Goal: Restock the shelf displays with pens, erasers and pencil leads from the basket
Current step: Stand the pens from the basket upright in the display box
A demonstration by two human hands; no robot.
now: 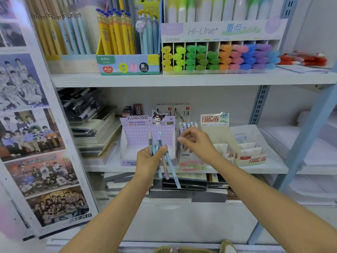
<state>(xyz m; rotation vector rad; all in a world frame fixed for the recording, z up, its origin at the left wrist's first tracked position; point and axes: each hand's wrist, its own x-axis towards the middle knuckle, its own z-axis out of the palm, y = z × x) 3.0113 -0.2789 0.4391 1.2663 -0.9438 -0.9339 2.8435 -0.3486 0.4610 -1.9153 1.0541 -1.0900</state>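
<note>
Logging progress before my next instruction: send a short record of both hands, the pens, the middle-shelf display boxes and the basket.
left hand: grips a bunch of pastel pens
right hand: fingers curled at the pen box; whether it holds a pen is unclear
purple box: left of the pen box, no stock visible inside
basket: only its rim shows at the bottom edge

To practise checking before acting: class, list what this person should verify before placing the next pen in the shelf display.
1. Left hand grips the spare pens securely: ok.
2. Right hand holds a pen: cannot tell, blurred.
3. Pen display within reach of that hand: ok.
4. Room left in the display: cannot tell.
5. Basket has stock: cannot tell, only its rim shows.
</note>
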